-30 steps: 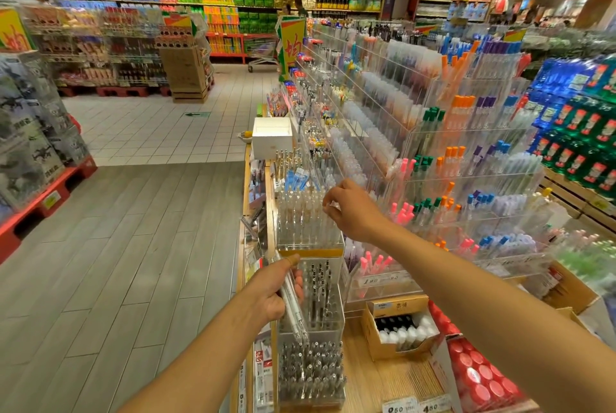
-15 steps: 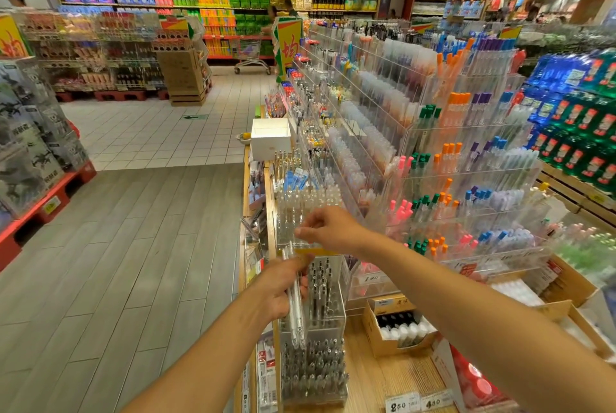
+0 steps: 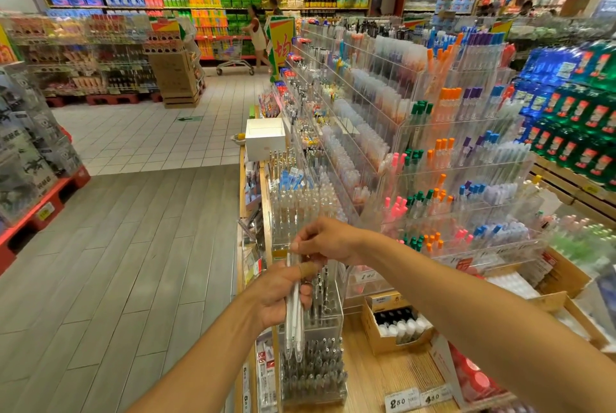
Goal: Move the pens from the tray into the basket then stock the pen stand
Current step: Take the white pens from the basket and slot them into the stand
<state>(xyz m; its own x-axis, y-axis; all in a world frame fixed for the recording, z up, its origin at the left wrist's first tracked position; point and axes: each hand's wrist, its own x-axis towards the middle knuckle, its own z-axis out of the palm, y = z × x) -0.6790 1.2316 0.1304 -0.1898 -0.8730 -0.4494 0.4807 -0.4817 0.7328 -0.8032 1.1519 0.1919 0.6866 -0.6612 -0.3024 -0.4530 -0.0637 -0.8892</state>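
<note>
My left hand (image 3: 283, 296) grips a small bundle of clear white pens (image 3: 295, 326), tips pointing down, in front of a tiered clear acrylic pen stand (image 3: 313, 339) that holds several pens. My right hand (image 3: 328, 239) is just above the left one and pinches the top end of one pen in the bundle. Neither a tray nor a basket shows in this view.
A long slanted acrylic display (image 3: 416, 146) full of coloured pens runs along the wooden counter (image 3: 373, 379) to the right. A cardboard box of bottles (image 3: 396, 326) and a white box (image 3: 265, 139) sit on it. The aisle floor lies to the left; a shopper with a trolley (image 3: 233, 56) is far off.
My right hand has come down from the upper stand tier to the top of the bundle and pinches a pen. The left hand has risen slightly with the pens.
</note>
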